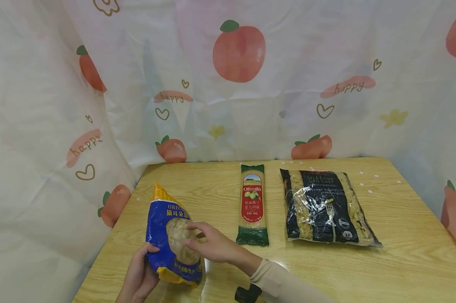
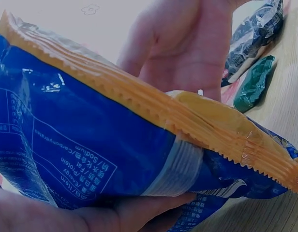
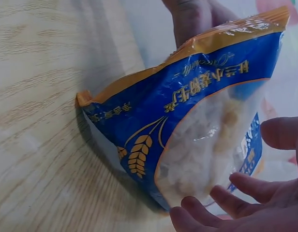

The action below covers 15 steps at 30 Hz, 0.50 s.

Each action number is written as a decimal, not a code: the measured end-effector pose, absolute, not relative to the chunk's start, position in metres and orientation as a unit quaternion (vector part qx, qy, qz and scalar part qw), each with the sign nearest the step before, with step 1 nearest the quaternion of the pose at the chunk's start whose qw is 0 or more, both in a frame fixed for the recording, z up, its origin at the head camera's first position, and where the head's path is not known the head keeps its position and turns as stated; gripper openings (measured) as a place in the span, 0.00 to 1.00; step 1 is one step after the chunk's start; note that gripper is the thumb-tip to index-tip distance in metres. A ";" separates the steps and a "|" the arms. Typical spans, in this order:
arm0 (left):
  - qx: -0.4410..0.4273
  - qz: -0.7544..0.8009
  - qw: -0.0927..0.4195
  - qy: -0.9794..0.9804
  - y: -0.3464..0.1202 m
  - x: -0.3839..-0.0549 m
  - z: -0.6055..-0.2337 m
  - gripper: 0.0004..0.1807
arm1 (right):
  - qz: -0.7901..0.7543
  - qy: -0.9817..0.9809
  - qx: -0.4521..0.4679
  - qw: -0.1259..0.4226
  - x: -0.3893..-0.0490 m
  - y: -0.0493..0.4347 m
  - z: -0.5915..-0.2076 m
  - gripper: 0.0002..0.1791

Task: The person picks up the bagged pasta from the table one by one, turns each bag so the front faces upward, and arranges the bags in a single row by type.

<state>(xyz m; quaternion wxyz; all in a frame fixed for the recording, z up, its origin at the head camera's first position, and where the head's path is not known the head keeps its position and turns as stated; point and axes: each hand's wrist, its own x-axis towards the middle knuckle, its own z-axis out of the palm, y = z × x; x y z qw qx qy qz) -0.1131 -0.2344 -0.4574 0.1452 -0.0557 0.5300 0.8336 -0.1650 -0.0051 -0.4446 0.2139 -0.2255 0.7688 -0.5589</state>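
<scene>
A blue and orange pasta bag [image 1: 159, 227] stands tilted at the left of the table, its clear window [image 3: 202, 140] showing pale pasta pieces. My left hand [image 1: 138, 271] grips it by its left side, thumb on the front. In the left wrist view, the bag's printed back [image 2: 91, 130] and crimped orange seal [image 2: 139, 104] face the camera. Spread over the window, my right hand [image 1: 212, 244] has its fingertips right at the plastic. Those loosely extended fingers [image 3: 236, 203] also show at the bag's edge in the right wrist view.
Right of the bag lies a narrow spaghetti pack [image 1: 252, 206] with green ends and a red label. Beyond it, a large black and clear penne bag [image 1: 326, 206] lies flat. A white patterned curtain [image 1: 235, 122] hangs behind the wooden table [image 1: 402, 269].
</scene>
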 end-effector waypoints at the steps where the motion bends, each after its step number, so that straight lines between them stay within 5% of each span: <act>1: -0.052 0.836 0.147 0.527 -0.235 -0.113 -0.457 0.17 | -0.565 0.765 -0.220 0.216 -0.165 -0.005 -0.446 0.28; 15: -0.117 0.865 0.123 0.472 -0.239 -0.113 -0.449 0.19 | -0.637 0.707 -0.154 0.267 -0.171 -0.004 -0.462 0.31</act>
